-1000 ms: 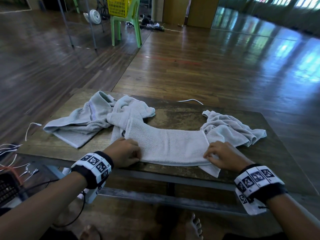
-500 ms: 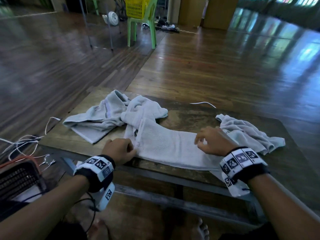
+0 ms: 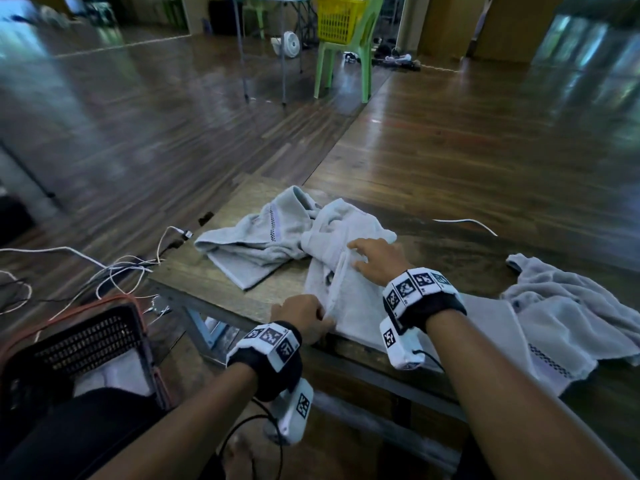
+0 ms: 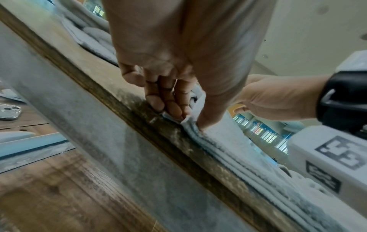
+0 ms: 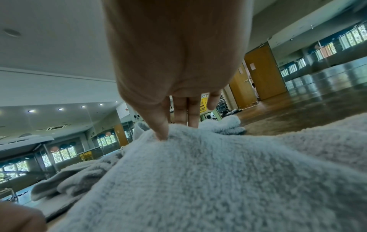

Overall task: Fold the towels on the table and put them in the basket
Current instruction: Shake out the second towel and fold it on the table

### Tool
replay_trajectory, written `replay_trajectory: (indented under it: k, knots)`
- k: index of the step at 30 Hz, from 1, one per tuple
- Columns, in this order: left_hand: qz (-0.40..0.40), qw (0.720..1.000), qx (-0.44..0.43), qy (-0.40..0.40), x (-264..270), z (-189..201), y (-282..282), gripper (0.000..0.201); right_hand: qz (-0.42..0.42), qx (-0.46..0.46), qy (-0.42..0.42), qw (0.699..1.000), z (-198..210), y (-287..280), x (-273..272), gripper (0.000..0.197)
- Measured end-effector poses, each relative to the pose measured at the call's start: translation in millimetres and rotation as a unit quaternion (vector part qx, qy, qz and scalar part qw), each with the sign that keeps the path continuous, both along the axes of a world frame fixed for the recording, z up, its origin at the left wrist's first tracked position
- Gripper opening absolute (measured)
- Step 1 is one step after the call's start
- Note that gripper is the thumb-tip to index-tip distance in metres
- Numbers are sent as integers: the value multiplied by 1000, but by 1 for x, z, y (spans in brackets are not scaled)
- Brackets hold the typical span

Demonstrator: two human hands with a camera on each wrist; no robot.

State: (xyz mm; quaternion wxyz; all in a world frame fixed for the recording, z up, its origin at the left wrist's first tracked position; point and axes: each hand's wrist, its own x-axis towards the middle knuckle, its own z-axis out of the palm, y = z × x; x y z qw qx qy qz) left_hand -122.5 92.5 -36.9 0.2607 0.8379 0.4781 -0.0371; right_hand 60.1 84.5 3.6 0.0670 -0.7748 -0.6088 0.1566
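The left grip (image 3: 304, 315) pinched the folded towel's (image 3: 360, 306) corner at the bench (image 3: 460, 258) edge. The right grip (image 3: 375, 259) lay flat and open on that towel.

Left hand (image 3: 304, 318) pinches with curled fingers (image 4: 174, 108); right hand (image 3: 375, 259) reaches forward, fingers straight, pressing downward.

A glossy dark wood floor (image 3: 485, 140) fills a wide hall. Far off, a green chair (image 3: 349, 53) stands near a small white fan (image 3: 289, 45). Orange wooden doors (image 5: 264, 73) sit far right. Round ceiling lights (image 5: 60, 109) glow; windows (image 5: 325, 51) line the right wall.
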Motion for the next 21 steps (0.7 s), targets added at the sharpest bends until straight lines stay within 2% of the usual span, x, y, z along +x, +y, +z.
replay_trajectory:
  k: [2, 5, 11, 13, 17, 21]
  knots:
    - [7, 1000, -3, -11, 0, 1, -1, 27, -14, 2, -19, 1000, -2, 3, -1, 39]
    - [24, 999, -12, -45, 0, 0, -3, 26, -22, 0, 0, 1000, 2, 3, 2, 31]
    - [56, 978, -35, -198, -7, 7, -5, 24, -16, 77, 63, 995, 16, -4, 7, 9]
    - [75, 965, 1, -251, -12, 20, -1, 20, -34, 125, 93, 987, 23, -5, 10, 6]
    - [80, 927, 135, -342, -26, 52, 8, 16, -50, 207, 208, 955, 41, -7, 14, 12]
    - [12, 884, 229, -408, -26, 69, -1, 12, -28, 262, 235, 936, 57, -20, 25, 12]
